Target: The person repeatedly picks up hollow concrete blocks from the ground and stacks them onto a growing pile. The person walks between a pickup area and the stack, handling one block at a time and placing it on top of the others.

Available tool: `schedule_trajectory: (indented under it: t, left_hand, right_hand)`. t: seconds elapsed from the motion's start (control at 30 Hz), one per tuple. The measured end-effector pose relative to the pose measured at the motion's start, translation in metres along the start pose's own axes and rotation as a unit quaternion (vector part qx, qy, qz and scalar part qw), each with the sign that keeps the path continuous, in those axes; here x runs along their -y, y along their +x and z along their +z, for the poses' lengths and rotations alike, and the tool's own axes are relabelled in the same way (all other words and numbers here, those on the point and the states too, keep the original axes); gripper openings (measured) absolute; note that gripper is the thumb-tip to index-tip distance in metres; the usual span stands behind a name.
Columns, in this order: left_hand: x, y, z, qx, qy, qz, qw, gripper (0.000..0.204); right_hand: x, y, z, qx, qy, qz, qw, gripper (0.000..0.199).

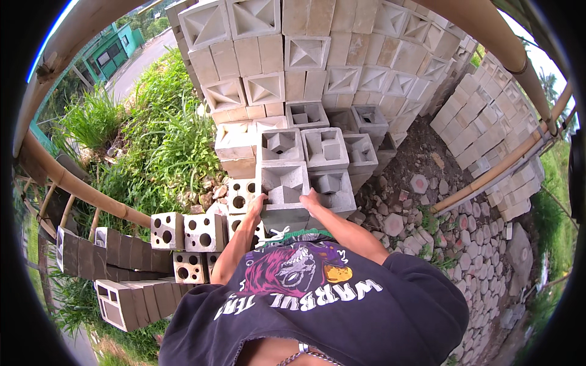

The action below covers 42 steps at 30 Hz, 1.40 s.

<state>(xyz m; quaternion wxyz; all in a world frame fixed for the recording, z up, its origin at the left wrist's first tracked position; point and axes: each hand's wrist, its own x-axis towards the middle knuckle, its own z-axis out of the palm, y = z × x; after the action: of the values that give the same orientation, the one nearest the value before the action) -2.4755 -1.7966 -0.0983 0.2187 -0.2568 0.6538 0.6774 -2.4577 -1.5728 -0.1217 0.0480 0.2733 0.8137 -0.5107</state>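
fingertips of the left hand (257, 202) and right hand (311, 200) mostly hidden against the grey block (285, 185), stacked wall (342, 55) cut off above, dark shirt (329, 311) cropped below, green building (110, 55) partly hidden behind a bamboo pole (61, 46) that was cut off too

held block (284, 178): grey | stacked blocks (351, 49): cream-beige | shirt (403, 311): black, pink-and-orange print | waistband (318, 232): green

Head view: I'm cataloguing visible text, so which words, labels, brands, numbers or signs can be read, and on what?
Dark shirt: large white lettering, upside down in this view; partly legible, but I don't copy printed words.
Gray block between left hand and right hand: no lettering visible.
Pale stacked blocks: none that I can make out.
Green building: too small to tell.
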Motion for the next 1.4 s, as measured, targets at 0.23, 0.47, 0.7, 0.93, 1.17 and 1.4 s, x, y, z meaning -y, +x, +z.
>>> schedule_trajectory:
  t: [0.23,0.47,0.7,0.93,1.17,1.4]
  left_hand:
    - [-0.012,-0.012,0.030,0.023,0.006,0.021,1.000,0.031]
    - [-0.007,-0.006,0.019,-0.045,0.137,0.079,0.986,0.062]
    - [0.032,-0.063,0.028,-0.096,0.040,0.129,0.986,0.093]
    - [0.105,-0.118,0.053,-0.029,-0.006,0.099,0.995,0.057]
    - [0.149,-0.209,0.044,0.097,0.151,0.165,0.970,0.031]
    - [0.221,-0.277,0.023,0.174,0.297,0.135,0.929,0.040]
  right_hand:
    - [-0.024,0.022,-0.019,-0.011,0.005,0.000,1.000,0.052]
    - [0.011,-0.011,-0.033,0.068,-0.008,0.066,0.995,0.080]
    - [-0.009,-0.079,-0.047,0.066,0.033,0.048,0.996,0.083]
    - [-0.044,-0.143,-0.039,0.147,0.114,0.052,0.981,0.061]
    - [-0.108,-0.243,-0.055,0.098,0.238,0.089,0.962,0.036]
    - [-0.186,-0.389,-0.057,-0.002,0.290,0.149,0.945,0.049]
